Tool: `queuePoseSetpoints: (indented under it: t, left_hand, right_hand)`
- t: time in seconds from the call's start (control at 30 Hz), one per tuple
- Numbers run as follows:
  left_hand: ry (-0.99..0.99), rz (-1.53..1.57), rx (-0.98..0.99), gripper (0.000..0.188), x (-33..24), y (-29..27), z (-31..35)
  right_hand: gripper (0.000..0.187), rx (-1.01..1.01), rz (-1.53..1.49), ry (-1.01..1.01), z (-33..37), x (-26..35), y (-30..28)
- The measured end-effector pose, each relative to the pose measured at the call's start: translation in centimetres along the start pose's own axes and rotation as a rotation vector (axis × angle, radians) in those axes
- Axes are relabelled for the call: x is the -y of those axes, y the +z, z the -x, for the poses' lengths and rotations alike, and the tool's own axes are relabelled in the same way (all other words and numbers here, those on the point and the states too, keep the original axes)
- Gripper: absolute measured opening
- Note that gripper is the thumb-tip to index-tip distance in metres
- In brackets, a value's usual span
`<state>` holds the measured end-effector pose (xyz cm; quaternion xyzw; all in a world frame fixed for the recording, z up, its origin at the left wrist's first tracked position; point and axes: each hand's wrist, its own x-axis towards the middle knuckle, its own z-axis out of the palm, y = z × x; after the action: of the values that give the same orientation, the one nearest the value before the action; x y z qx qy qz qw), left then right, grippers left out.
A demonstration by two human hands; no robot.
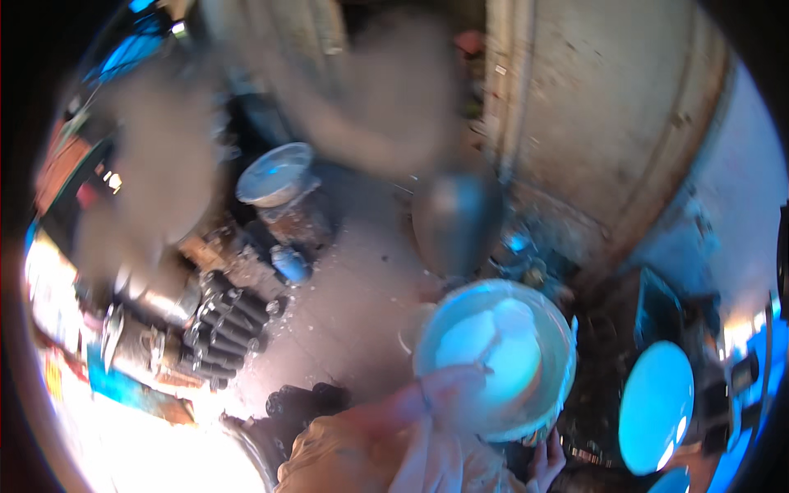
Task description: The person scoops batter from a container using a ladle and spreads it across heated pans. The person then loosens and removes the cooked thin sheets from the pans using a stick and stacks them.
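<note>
A round, pale bucket (567,361) stands close in front of me, a white mass (518,345) inside it. My left hand (452,393) reaches over its near left rim, just above or at the white mass. Its fingers are smeared by motion, and I cannot tell whether they hold anything. Beside the near right of the bucket is my right hand (549,462), its fingers curled up against the outer wall below the rim. The rest of that hand is partly out of sight.
Left of the bucket lies a stack of dark cylinders (226,329). A pale basin (275,174) sits on a block farther off. A rounded metal pot (458,222) stands beyond the bucket, near a worn door (608,107). At right is a bluish oval basin (656,407). Large grey-brown shapes blur the top.
</note>
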<state>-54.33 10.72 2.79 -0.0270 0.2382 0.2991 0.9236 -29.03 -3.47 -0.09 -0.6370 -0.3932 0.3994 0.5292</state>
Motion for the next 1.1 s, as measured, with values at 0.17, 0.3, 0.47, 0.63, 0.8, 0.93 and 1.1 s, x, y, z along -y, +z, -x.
queuePoseSetpoints:
  t: [0.17, 0.3, 0.47, 0.63, 0.8, 0.93, 1.1]
  left_hand:
    - [0.173, -0.655, -0.072, 0.032, 0.8, 2.8, -1.0]
    - [-0.183, -0.745, 0.096, 0.033, 0.6, 6.4, -3.2]
    - [-0.555, -0.841, 0.176, 0.034, 6.5, 10.6, -8.1]
    - [-0.865, -0.858, 0.427, 0.035, 17.4, 17.2, -12.4]
    - [-1.016, -1.258, 0.575, 0.028, 30.6, 24.4, -13.7]
    - [-1.076, -1.423, 0.652, 0.026, 42.1, 26.3, -14.8]
    - [-1.076, -1.461, 0.641, 0.018, 55.3, 23.3, -18.2]
  right_hand:
    - [0.043, -0.128, -0.050, 0.058, 0.2, 2.4, 0.5]
    - [0.040, -0.274, 0.302, -0.150, 2.1, -0.5, -3.3]
    - [0.032, -0.449, 0.460, -0.126, 4.6, 0.5, -6.2]
    - [0.035, -0.871, 0.460, -0.197, 10.3, -0.3, -12.3]
    - [0.033, -1.290, 0.264, -0.174, 14.3, -2.8, -17.1]
    - [0.033, -1.548, -0.119, -0.048, 16.4, -3.5, -21.3]
    - [0.032, -1.710, -0.192, -0.062, 17.8, -8.0, -28.0]
